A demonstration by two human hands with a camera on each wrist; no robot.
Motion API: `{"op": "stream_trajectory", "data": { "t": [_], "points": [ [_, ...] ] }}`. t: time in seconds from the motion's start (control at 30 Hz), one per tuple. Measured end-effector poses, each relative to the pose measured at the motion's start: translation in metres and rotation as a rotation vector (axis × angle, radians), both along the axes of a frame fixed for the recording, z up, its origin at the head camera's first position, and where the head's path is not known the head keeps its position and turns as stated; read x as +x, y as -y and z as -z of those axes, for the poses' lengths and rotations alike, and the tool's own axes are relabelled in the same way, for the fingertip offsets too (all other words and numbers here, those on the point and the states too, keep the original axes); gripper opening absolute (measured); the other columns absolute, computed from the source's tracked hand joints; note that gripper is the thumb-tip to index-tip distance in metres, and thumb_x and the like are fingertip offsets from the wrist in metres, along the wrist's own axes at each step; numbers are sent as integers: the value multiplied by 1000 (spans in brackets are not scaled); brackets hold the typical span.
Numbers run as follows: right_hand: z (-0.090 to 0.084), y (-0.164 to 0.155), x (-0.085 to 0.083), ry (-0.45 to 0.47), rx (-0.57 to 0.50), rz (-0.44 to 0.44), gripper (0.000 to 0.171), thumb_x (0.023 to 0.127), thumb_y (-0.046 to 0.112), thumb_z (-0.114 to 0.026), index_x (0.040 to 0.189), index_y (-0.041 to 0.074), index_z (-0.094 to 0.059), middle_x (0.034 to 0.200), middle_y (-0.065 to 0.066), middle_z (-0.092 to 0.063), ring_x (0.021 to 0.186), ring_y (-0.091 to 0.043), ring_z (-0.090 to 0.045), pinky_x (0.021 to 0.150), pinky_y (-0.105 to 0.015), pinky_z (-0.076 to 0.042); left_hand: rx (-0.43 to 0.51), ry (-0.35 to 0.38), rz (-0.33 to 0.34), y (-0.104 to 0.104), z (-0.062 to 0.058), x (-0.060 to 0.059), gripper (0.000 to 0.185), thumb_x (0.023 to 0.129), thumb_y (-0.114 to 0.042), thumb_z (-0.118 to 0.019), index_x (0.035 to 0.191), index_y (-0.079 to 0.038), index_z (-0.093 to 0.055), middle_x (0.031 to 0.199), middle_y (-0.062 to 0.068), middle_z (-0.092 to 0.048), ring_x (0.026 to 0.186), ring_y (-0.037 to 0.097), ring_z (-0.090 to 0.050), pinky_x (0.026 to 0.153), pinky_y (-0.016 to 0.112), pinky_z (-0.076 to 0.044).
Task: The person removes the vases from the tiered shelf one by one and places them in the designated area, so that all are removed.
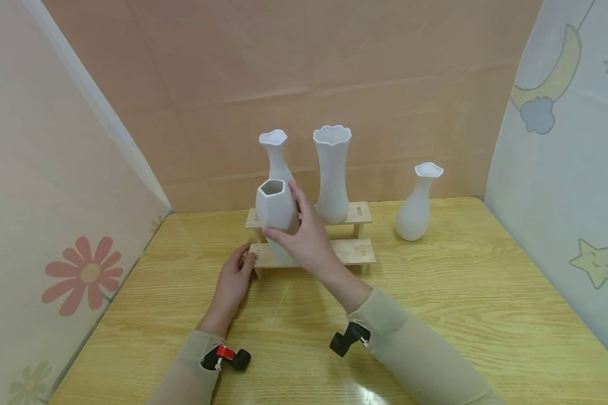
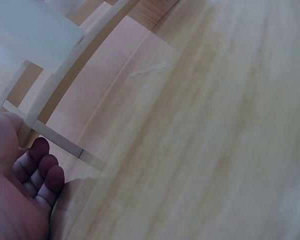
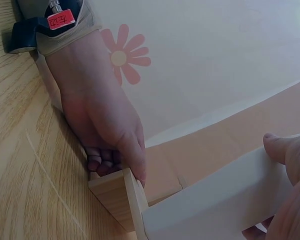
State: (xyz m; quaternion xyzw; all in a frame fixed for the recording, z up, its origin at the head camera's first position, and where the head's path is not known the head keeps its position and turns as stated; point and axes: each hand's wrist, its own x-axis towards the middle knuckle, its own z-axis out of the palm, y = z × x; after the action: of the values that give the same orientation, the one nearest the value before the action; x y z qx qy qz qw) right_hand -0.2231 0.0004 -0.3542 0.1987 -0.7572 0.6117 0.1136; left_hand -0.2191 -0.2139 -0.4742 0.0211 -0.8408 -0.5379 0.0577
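The right hand [image 1: 311, 242] has its thumb and fingers wrapped around a white faceted vase [image 1: 277, 209], its base at the lower tier of a wooden stand [image 1: 352, 251]; contact there is unclear. The left hand's [image 1: 233, 275] fingers pinch that tier's left end. Behind, a scalloped vase [image 1: 332, 174] stands on the upper tier beside a slim-necked vase [image 1: 275, 149], its base hidden. Another narrow-necked vase [image 1: 414, 214] stands toward the surface's [image 1: 486, 292] back right corner.

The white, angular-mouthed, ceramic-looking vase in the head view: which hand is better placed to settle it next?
Probably the right hand: it grips the vase by its side. The left hand holds the left end of the pale wooden stepped stand, apart from the vase, so it seems better suited to steadying.
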Motion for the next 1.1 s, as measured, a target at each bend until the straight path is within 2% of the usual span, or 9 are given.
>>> {"op": "stream_trajectory", "data": {
  "t": [0.2,0.43,0.6,0.87,1.1],
  "points": [
    [3,1,-3,-4,-6,6,100,80,30,-89,158,36,-27,147,8,-43,123,-19,-51,97,-50,-47,-3,-4,-7,0,0,-1,54,106,-47,-48,151,-16,-47,92,8,-57,81,23,-53,70,36,-45],
    [4,1,-3,-19,-22,0,100,79,24,-90,158,29,-29,148,1,-44,125,-25,-50,98,-54,-46,9,8,-4,-1,1,-1,56,106,-48,-48,152,-15,-45,94,7,-58,84,22,-54,71,35,-45],
    [3,0,-2,-15,-11,7,94,81,30,-87,156,36,-31,144,8,-45,123,-20,-51,96,-51,-47,11,10,-6,0,2,-2,55,106,-47,-49,151,-17,-46,94,8,-58,84,22,-54,72,36,-45],
    [5,-3,4,3,-46,-3,89,81,33,-88,151,48,-34,143,15,-47,123,-20,-52,95,-49,-47,19,19,-12,1,4,-3,55,106,-47,-50,151,-16,-46,92,7,-56,81,22,-51,68,33,-44],
    [1,-13,15,38,-12,12,91,79,36,-89,151,46,-35,139,14,-51,122,-15,-52,96,-47,-46,18,1,-5,1,5,-3,54,106,-46,-50,151,-16,-47,92,7,-57,80,22,-51,67,33,-44]
  ]
}}
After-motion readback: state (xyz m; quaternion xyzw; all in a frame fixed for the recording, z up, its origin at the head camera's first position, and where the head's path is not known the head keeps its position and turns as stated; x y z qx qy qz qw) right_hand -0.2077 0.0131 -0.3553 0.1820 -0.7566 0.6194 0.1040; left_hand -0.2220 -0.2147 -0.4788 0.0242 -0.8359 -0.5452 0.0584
